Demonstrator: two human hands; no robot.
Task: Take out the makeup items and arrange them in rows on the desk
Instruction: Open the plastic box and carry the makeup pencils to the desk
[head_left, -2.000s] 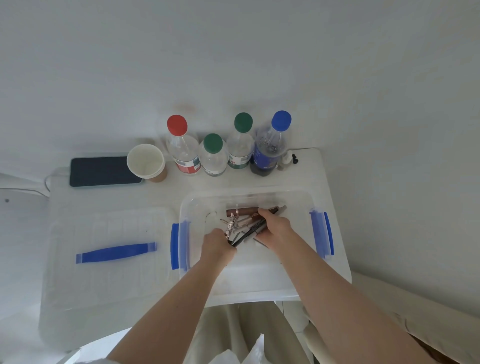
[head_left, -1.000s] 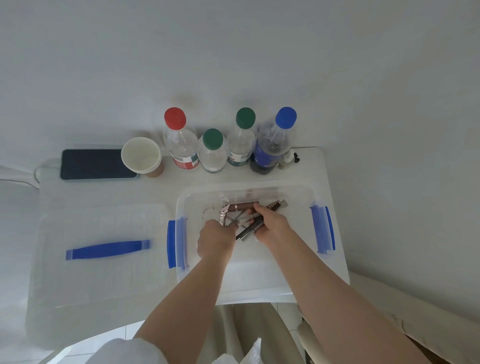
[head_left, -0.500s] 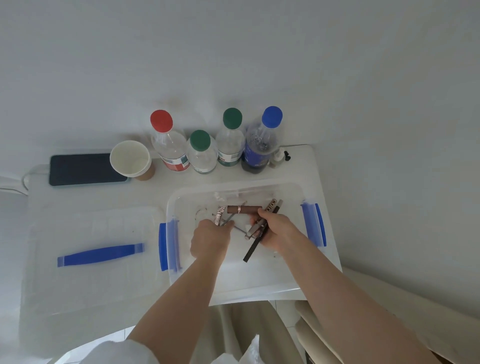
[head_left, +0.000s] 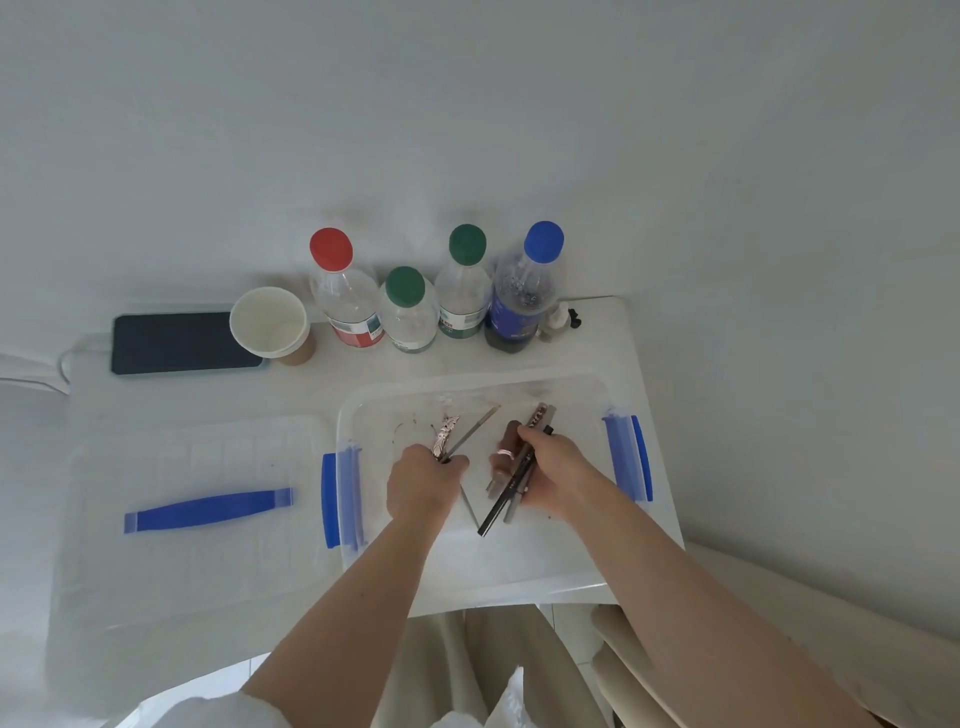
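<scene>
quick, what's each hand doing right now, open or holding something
Left hand: closed, gripping a patterned rose-gold item and a thin grey pencil.
Right hand: closed, gripping a bundle of makeup pens over the clear bin.

Four capped bottles stand on the desk (head_left: 332, 395): one red-capped bottle (head_left: 345, 296), two green-capped bottles, a shorter one (head_left: 408, 312) and a taller one (head_left: 464, 286), and one blue-capped bottle (head_left: 522, 291). There is one paper cup (head_left: 271, 325), one dark phone (head_left: 179, 344), one clear box (head_left: 470, 551) and one clear lid (head_left: 187, 514). The slim makeup sticks are bunched in two hands, the left hand (head_left: 422, 480) and the right hand (head_left: 558, 475); perhaps six or seven sticks, overlapping too much to count surely.
</scene>
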